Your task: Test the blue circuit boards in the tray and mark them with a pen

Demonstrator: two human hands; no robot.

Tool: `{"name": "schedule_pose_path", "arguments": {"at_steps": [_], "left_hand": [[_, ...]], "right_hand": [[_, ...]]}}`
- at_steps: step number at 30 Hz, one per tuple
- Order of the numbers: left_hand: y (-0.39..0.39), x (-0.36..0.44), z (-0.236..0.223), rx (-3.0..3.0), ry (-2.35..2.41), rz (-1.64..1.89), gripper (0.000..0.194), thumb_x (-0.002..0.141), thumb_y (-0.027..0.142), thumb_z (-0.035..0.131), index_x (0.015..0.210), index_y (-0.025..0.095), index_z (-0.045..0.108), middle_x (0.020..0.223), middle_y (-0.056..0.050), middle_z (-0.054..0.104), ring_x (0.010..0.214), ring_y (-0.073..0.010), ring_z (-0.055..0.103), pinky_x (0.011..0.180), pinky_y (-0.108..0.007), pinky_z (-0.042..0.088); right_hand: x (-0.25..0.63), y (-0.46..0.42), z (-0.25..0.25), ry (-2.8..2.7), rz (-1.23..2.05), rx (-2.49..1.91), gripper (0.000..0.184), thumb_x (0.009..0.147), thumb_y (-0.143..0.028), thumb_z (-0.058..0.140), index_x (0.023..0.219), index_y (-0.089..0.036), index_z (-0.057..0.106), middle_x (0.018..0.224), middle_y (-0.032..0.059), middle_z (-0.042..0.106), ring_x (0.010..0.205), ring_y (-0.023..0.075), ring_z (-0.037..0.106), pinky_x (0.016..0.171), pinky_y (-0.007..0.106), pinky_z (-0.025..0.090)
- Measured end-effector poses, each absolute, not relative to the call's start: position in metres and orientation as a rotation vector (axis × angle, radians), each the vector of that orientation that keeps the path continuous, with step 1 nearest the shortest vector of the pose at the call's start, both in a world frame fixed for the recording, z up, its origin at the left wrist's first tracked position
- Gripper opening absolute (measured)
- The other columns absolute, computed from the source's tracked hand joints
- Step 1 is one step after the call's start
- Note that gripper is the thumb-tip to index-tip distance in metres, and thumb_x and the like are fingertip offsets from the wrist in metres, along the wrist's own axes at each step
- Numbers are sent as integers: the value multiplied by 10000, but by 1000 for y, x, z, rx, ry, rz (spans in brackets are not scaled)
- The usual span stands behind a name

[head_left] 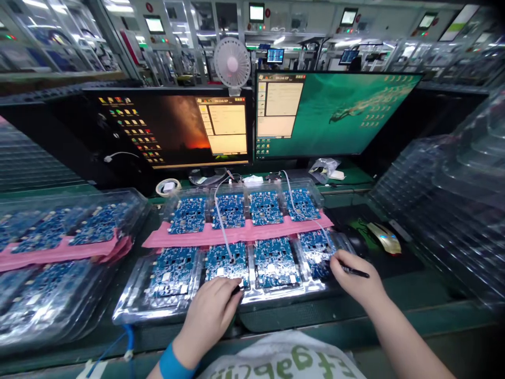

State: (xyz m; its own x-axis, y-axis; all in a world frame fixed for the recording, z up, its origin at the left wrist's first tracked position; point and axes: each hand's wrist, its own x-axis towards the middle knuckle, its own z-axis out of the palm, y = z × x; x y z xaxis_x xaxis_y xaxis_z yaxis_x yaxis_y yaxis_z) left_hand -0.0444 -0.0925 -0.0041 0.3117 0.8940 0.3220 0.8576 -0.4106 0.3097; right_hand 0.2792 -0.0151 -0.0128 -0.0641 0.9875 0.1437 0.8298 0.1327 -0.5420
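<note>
My right hand (pixel 357 279) is closed on a slim black pen-like tool (pixel 358 272), at the lower right circuit board (pixel 314 252). The tool's other end is hidden by my fingers. A blue band (pixel 175 363) circles my left wrist. My left hand (pixel 215 308) is closed at the front edge of another blue circuit board (pixel 224 263); a small dark thing shows at its fingertips, its kind unclear. One pale cable (pixel 221 221) runs down onto this board, and a second cable (pixel 290 189) reaches toward the right board. Both boards lie in a clear plastic tray (pixel 134 287).
A pink strip (pixel 236 235) crosses the tray between two rows of boards. More trays (pixel 130 202) with boards lie at left. Two monitors (pixel 339 116) stand behind, a fan (pixel 232 63) above them. At right are a mouse (pixel 382 238) and stacked clear trays (pixel 445 195).
</note>
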Motion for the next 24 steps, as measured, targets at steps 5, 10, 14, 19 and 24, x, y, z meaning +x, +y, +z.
{"name": "schedule_pose_path", "arguments": {"at_steps": [5, 10, 14, 19, 24], "left_hand": [[-103, -60, 4, 2468, 1697, 714, 227, 843, 246, 420, 1044, 195, 513, 814, -45, 599, 737, -168, 557, 650, -299, 449], [-120, -81, 0, 2309, 1987, 835, 261, 850, 230, 374, 1089, 168, 460, 847, -71, 584, 785, -186, 556, 676, -315, 457], [-128, -87, -12, 2203, 2131, 957, 224, 837, 229, 385, 1036, 146, 445, 926, -96, 570, 863, -196, 548, 733, -331, 456], [-132, -85, -15, 2169, 2126, 1000, 178, 825, 223, 393, 980, 166, 458, 877, -76, 577, 831, -186, 556, 725, -334, 460], [-133, -84, -11, 2150, 2087, 1008, 159, 820, 211, 395, 956, 172, 467, 865, -68, 580, 821, -182, 551, 724, -331, 453]], "right_hand": [[267, -22, 10, -1740, 436, -1654, 233, 777, -382, 433, 711, -188, 545, 610, -13, 534, 584, 136, 504, 510, 192, 362], [212, -35, 23, -1843, 1017, -1309, 218, 793, -384, 487, 833, -184, 563, 748, 9, 574, 647, 137, 539, 544, 185, 422], [151, -48, 27, -2073, 1371, -901, 214, 844, -308, 460, 1008, -234, 575, 952, 0, 580, 866, 134, 537, 759, 211, 418], [101, -42, 19, -2321, 1137, -861, 130, 799, -204, 461, 860, -198, 576, 756, -19, 580, 684, 118, 530, 600, 203, 373], [89, -32, 9, -2471, 941, -876, 90, 787, -196, 461, 773, -189, 550, 697, -23, 555, 638, 123, 503, 560, 207, 310]]}}
